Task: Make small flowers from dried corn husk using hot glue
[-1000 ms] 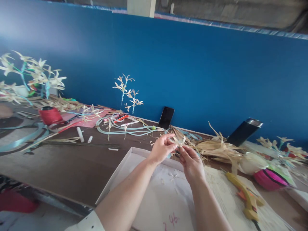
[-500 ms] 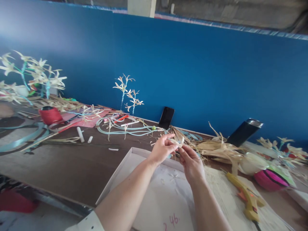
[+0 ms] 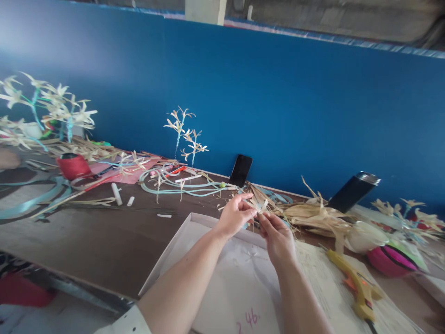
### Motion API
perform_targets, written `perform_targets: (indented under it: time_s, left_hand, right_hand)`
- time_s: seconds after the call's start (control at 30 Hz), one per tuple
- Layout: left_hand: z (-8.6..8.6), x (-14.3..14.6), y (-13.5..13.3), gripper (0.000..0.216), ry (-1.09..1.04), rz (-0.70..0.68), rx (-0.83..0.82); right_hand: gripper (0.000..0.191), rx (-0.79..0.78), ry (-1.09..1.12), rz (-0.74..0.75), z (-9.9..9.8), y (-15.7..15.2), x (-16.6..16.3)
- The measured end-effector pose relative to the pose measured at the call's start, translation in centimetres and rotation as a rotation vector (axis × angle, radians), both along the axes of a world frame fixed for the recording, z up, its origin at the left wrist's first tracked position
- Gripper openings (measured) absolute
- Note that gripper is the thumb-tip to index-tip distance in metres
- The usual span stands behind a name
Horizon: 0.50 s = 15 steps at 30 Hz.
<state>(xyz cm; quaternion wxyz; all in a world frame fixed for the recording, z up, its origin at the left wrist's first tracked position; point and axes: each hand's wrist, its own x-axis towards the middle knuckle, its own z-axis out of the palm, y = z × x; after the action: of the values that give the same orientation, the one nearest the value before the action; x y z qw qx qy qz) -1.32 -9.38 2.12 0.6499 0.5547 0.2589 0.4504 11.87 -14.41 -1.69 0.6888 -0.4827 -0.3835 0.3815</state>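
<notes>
Between my two hands is a small pale flower (image 3: 259,205) with thin petals that look like dried husk. My left hand (image 3: 237,215) pinches it from the left with thumb and fingertips. From the right, my right hand (image 3: 278,234) has thumb and forefinger closed at its base. Both hands hover over the far edge of a shallow white box (image 3: 208,260), which has purple handwriting on its bottom. Fingers partly hide the flower's lower part.
A yellow glue gun (image 3: 358,283) lies on paper at the right. Dried husks (image 3: 320,215), a dark flask (image 3: 354,191) and a phone (image 3: 240,170) stand or lie along the blue wall. Further left are a red thread spool (image 3: 73,166), blue tubing (image 3: 187,191) and finished flower stems (image 3: 71,116).
The flower's petals appear more spread and turned slightly between my fingers. Both hands stay in nearly the same place.
</notes>
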Motion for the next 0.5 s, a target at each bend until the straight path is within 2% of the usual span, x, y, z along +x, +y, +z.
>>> perform_targets:
  time_s: [0.23, 0.5]
  left_hand:
    - [0.44, 0.01, -0.21, 0.051, -0.007, -0.009, 0.007]
    - [0.41, 0.16, -0.44, 0.052, -0.078, -0.035, 0.027]
  right_hand:
    - [0.028, 0.022, -0.075, -0.061, -0.21, 0.07, 0.28]
    - [0.027, 0.060, -0.059, -0.097, 0.21, -0.29, -0.08]
